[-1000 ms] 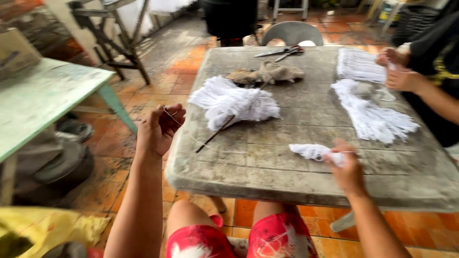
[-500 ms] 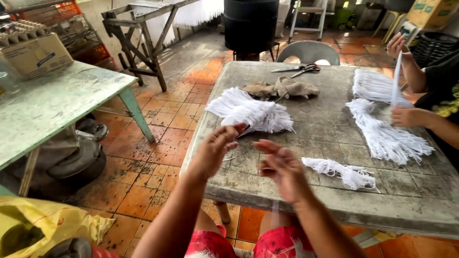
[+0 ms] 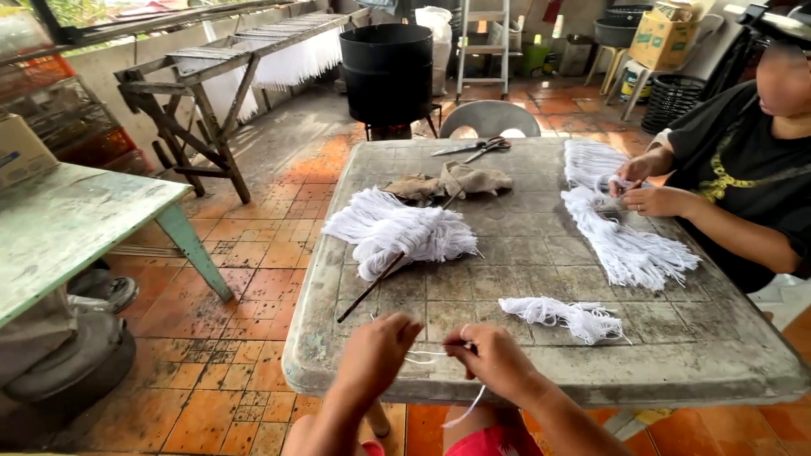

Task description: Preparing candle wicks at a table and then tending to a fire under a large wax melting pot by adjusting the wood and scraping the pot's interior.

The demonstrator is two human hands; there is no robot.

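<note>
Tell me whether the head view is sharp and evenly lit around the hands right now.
Head view: soft daylight, no glare; left hand and right hand slightly soft; thin white string between them readable; grey weathered square table edges bow from wide-angle distortion.

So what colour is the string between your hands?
White; the string shows best in the head view.

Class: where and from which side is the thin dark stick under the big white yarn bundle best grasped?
Grip the thin dark stick at its bare lower end, coming from the near left. That end juts free toward the grey table's edge, while the big white yarn bundle covers the rest.
</note>
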